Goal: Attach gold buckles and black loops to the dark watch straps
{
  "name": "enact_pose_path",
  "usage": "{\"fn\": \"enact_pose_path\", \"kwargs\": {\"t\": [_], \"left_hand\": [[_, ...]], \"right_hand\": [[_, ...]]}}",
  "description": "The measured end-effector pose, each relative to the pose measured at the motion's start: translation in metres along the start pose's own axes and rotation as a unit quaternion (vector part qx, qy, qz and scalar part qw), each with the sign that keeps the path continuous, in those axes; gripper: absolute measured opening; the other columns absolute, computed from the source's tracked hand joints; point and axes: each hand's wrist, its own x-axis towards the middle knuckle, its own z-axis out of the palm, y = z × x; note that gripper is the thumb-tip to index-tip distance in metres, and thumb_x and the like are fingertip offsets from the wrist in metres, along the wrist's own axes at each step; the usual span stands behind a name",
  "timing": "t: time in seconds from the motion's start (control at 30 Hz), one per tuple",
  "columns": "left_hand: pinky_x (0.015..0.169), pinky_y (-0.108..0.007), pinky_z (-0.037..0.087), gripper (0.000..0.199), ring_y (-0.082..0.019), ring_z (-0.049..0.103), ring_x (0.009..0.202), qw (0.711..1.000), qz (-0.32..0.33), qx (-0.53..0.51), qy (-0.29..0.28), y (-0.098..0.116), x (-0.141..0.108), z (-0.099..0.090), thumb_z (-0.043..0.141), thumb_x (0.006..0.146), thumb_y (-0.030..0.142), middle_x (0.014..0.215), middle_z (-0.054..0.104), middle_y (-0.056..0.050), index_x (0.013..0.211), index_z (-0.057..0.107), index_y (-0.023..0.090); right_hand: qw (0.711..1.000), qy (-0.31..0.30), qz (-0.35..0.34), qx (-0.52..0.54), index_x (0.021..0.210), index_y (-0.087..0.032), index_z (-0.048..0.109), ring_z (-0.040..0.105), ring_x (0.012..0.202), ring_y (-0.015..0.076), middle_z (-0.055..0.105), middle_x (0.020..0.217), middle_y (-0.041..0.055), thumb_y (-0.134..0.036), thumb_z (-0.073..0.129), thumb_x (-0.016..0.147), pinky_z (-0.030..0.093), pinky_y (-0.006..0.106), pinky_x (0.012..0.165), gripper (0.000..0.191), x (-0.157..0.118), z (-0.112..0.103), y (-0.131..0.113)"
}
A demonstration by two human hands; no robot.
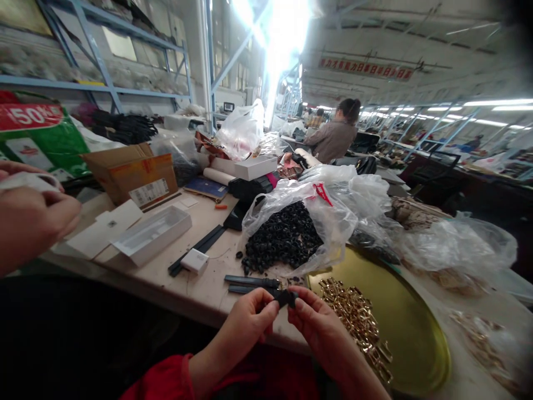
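My left hand [249, 315] pinches a short black strap piece [283, 299] between thumb and fingers. My right hand [317, 321] is closed on the other end of that dark piece, close beside the left; its exact shape is partly hidden by the fingertips. Just beyond my hands, black straps [249, 281] lie on the table. Behind them, a heap of small black loops [283, 239] spills from an open clear plastic bag [339, 214]. To the right of my right hand, many gold metal buckles [353, 314] are piled on a gold-coloured round tray [420, 339].
At left, another person's hands [37, 205] hold something white. An open white box [152, 236], a cardboard box [137, 172], a small white block [195, 261] and more straps [202, 244] share the table [200, 297]. Plastic bags [462, 244] crowd the right. A seated person [335, 139] is farther back.
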Motion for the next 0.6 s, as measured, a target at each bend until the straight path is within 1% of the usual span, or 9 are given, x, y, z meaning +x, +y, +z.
{"fn": "enact_pose_path", "kwargs": {"t": [0.03, 0.1, 0.2, 0.23, 0.33, 0.4, 0.43, 0.53, 0.6], "left_hand": [[0.037, -0.016, 0.028, 0.032, -0.005, 0.037, 0.037, 1.000, -0.007, 0.005, -0.005, -0.002, -0.005, 0.000, 0.050, 0.073, 0.048, 0.048, 0.046, 0.007, 0.072, 0.047, 0.016], [0.035, -0.015, 0.025, 0.031, -0.004, 0.035, 0.034, 0.999, -0.028, 0.003, -0.016, -0.006, -0.014, 0.000, 0.051, 0.073, 0.047, 0.047, 0.046, 0.007, 0.072, 0.046, 0.016], [0.034, -0.015, 0.021, 0.031, -0.003, 0.032, 0.032, 0.996, -0.066, -0.040, -0.035, -0.011, -0.022, -0.003, 0.052, 0.070, 0.047, 0.042, 0.043, 0.009, 0.069, 0.045, 0.017], [0.034, -0.014, 0.021, 0.031, -0.003, 0.032, 0.031, 0.995, -0.075, -0.058, -0.042, -0.012, -0.024, -0.004, 0.052, 0.069, 0.047, 0.041, 0.042, 0.009, 0.068, 0.044, 0.017], [0.034, -0.014, 0.021, 0.033, -0.002, 0.031, 0.031, 0.991, -0.085, -0.088, -0.047, -0.014, -0.026, -0.005, 0.054, 0.067, 0.048, 0.040, 0.042, 0.009, 0.067, 0.044, 0.017], [0.034, -0.014, 0.020, 0.035, -0.002, 0.031, 0.030, 0.992, -0.084, -0.085, -0.043, -0.014, -0.026, -0.005, 0.055, 0.065, 0.050, 0.039, 0.042, 0.009, 0.067, 0.043, 0.017], [0.034, -0.014, 0.020, 0.036, -0.003, 0.031, 0.030, 0.992, -0.085, -0.081, -0.043, -0.015, -0.026, -0.004, 0.056, 0.065, 0.051, 0.039, 0.042, 0.009, 0.068, 0.043, 0.017], [0.033, -0.015, 0.018, 0.038, -0.003, 0.031, 0.029, 0.992, -0.098, -0.061, -0.050, -0.018, -0.024, -0.002, 0.056, 0.066, 0.054, 0.039, 0.043, 0.009, 0.069, 0.043, 0.018], [0.033, -0.016, 0.017, 0.038, -0.004, 0.029, 0.029, 0.992, -0.103, -0.044, -0.052, -0.021, -0.022, 0.000, 0.055, 0.067, 0.054, 0.039, 0.042, 0.009, 0.068, 0.042, 0.019]], "right_hand": [[1.000, 0.005, -0.006, -0.003, 0.086, -0.019, 0.066, 0.052, 0.062, 0.0101, 0.063, 0.077, 0.0008, -0.032, 0.078, 0.058, 0.043, 0.024, 0.061, 0.033, -0.006, 0.001, 0.004], [0.998, 0.011, -0.035, -0.049, 0.087, -0.019, 0.065, 0.051, 0.061, 0.0096, 0.061, 0.072, -0.0011, -0.034, 0.076, 0.061, 0.042, 0.023, 0.061, 0.031, -0.013, 0.001, 0.011], [0.988, 0.013, -0.074, -0.135, 0.089, -0.020, 0.063, 0.050, 0.058, 0.0099, 0.058, 0.062, -0.0037, -0.038, 0.074, 0.063, 0.040, 0.023, 0.061, 0.034, -0.018, 0.000, 0.015], [0.986, 0.013, -0.079, -0.149, 0.088, -0.020, 0.063, 0.051, 0.059, 0.0104, 0.059, 0.063, -0.0035, -0.039, 0.075, 0.062, 0.041, 0.024, 0.062, 0.034, -0.020, 0.000, 0.016], [0.984, 0.014, -0.090, -0.151, 0.081, -0.020, 0.064, 0.058, 0.074, 0.0160, 0.067, 0.086, 0.0025, -0.039, 0.077, 0.057, 0.045, 0.029, 0.071, 0.033, -0.024, 0.005, 0.017], [0.983, 0.014, -0.099, -0.152, 0.078, -0.020, 0.064, 0.059, 0.089, 0.0208, 0.065, 0.104, 0.0062, -0.040, 0.075, 0.059, 0.045, 0.033, 0.080, 0.030, -0.026, 0.007, 0.019], [0.982, 0.018, -0.106, -0.157, 0.078, -0.019, 0.064, 0.059, 0.093, 0.0221, 0.065, 0.108, 0.0070, -0.042, 0.073, 0.062, 0.045, 0.034, 0.083, 0.029, -0.027, 0.008, 0.020], [0.978, 0.033, -0.124, -0.167, 0.083, -0.020, 0.065, 0.060, 0.093, 0.0215, 0.066, 0.108, 0.0075, -0.045, 0.068, 0.068, 0.045, 0.036, 0.086, 0.030, -0.024, 0.006, 0.028], [0.982, 0.029, -0.119, -0.146, 0.090, -0.020, 0.065, 0.060, 0.093, 0.0211, 0.067, 0.106, 0.0076, -0.045, 0.069, 0.068, 0.046, 0.035, 0.085, 0.033, -0.021, 0.004, 0.034]]}}
